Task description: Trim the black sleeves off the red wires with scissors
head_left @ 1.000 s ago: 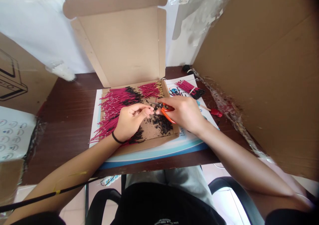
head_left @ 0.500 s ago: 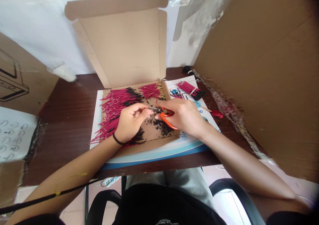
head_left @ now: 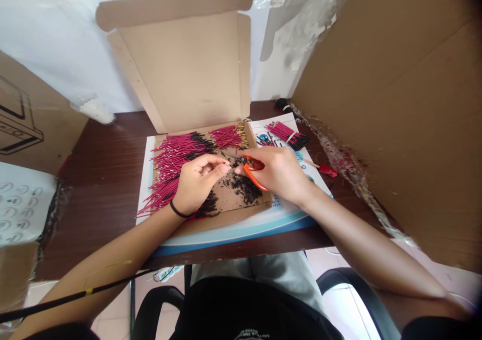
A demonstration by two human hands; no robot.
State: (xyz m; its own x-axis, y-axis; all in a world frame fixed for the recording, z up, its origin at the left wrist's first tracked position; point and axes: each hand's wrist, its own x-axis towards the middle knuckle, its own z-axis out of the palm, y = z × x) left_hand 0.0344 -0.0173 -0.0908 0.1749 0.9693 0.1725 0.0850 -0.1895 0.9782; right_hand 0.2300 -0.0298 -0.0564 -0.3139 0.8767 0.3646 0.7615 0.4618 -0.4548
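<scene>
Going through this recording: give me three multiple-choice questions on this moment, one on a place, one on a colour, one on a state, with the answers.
1. Where do the black clippings lie?
A) on the floor
B) in the base of the cardboard box
C) on the chair

2. What colour are the handles of the cutters in the right hand?
A) blue
B) black
C) orange

3. How does the box lid stand?
A) shut
B) open and raised
C) taken off

Answers:
1. B, the clippings are scattered on the cardboard under the hands.
2. C, orange loops show around the fingers.
3. B, the lid rises from the box's far edge.
</scene>
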